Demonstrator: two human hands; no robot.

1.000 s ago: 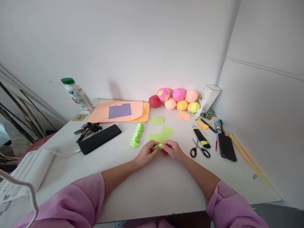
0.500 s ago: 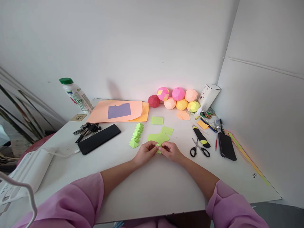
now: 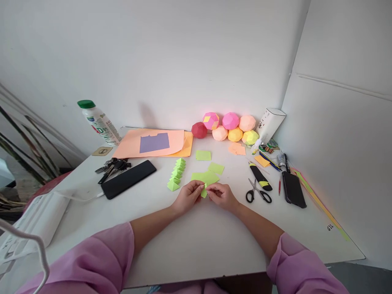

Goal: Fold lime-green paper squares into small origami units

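Observation:
Between my two hands is a small folded piece of green paper [image 3: 204,193], partly hidden by the fingers. My left hand [image 3: 189,197] pinches its left side with thumb and forefinger. On its right side, my right hand [image 3: 222,196] closes thumb and fingertips at the paper's edge. Just beyond the hands lie a larger green sheet [image 3: 206,177] and a green rectangle of paper [image 3: 216,168]. Another green paper rectangle [image 3: 203,155] rests farther back. To the left stands a row of folded green paper pieces [image 3: 176,174], nested one behind another.
Scissors [image 3: 259,192] and a utility knife [image 3: 260,177] lie right of my hands, with a black phone [image 3: 293,189] farther right. Faceted paper balls [image 3: 230,121] are stacked against the wall. At left are a black power bank [image 3: 128,179], keys [image 3: 113,166] and a bottle [image 3: 101,124].
My right fingertips have drawn slightly apart from my left ones, and more of the folded green paper shows between them. The view has shifted very slightly.

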